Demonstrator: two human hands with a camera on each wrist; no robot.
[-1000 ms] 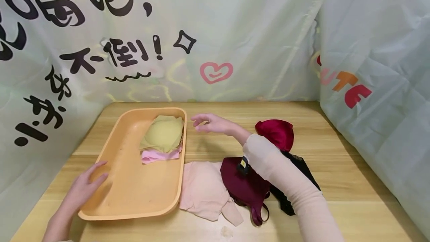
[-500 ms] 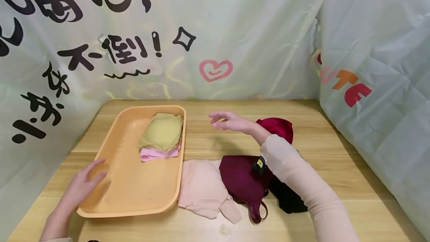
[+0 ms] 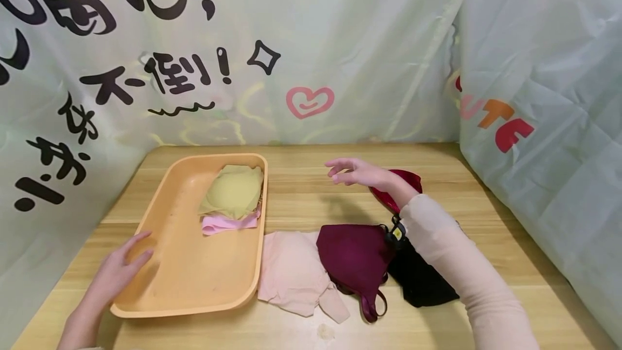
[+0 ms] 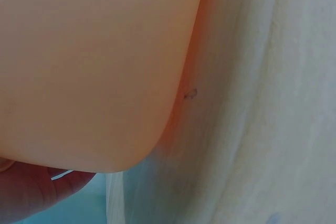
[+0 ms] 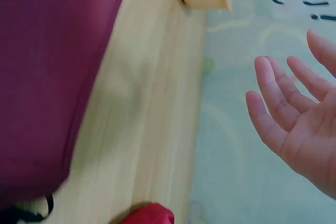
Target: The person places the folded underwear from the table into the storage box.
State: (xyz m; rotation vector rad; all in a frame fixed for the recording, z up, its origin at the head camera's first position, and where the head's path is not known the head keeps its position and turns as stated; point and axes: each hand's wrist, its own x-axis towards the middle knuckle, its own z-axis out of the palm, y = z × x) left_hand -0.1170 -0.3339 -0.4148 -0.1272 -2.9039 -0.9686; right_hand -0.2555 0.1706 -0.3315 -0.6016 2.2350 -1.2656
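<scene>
In the head view my left hand (image 3: 116, 266) rests at the left rim of an orange plastic tray (image 3: 201, 280), thumb and finger loosely spread over the edge. The left wrist view shows part of that hand (image 4: 31, 192) beyond the tray wall (image 4: 100, 93). My right hand (image 3: 357, 172) is raised over the table, fingers relaxed and bent a little, with nothing in it. Inside the tray lies a folded yellow-green bra (image 3: 235, 190) on a pink cloth (image 3: 230, 224). Below my right hand are a maroon bra (image 3: 355, 253) and, farther right, a crimson bra (image 3: 408, 177).
A pale pink bra (image 3: 291, 271) lies against the tray's right side, partly under the maroon one. A black garment (image 3: 423, 280) is partly hidden by my right sleeve (image 3: 466, 263). Printed curtains (image 3: 379, 53) close off the back and sides of the wooden table (image 3: 301, 177).
My right hand has drifted right, from beside the tray to near the crimson bra, with nothing in it. The left hand has stayed at the tray's rim.
</scene>
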